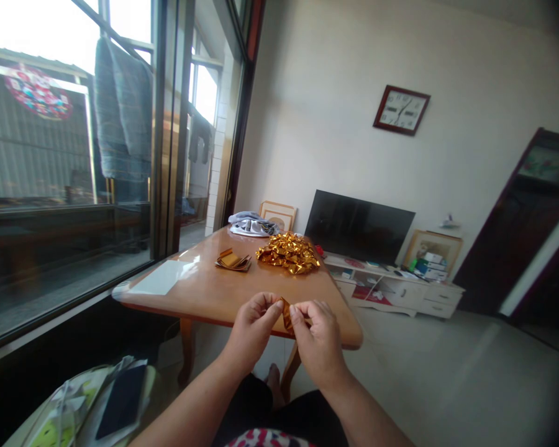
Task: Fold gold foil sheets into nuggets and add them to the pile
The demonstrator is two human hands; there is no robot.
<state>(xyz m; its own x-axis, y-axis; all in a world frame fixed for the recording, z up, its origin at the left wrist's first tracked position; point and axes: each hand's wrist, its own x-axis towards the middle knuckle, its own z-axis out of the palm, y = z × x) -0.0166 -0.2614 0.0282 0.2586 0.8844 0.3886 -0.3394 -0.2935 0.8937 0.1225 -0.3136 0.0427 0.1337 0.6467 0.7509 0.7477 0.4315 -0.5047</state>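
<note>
Gold foil piece [286, 315], small and shiny, is sitting right between my fingertips, up at the near edge of the table! My left hand [256, 323] is pinching its left side between thumb and finger, my right hand [317, 335] is gripping the other side the same way, so both are occupied. I'm judging it feather-light, thin and papery, probably taking a crease easily but risking a tear under a hard tug; the slick face is likely sliding a little, so I'm favouring the edges and folded corners for my hold. Moving outward, the wooden table [223, 298] is gleaming, smooth and glossy under the window light. Just past my hands a stack of flat foil [233, 261] is lying to the left, and a crumpled golden heap [289, 253] is glittering to its right. Behind them a bundle of cloth [254, 225] is resting at the far end. Further out, a dark television [359, 226] is standing on a low white cabinet [407, 295], a clock [401, 110] is hanging above, and the big window [28, 167] is pouring daylight in from my left.
</note>
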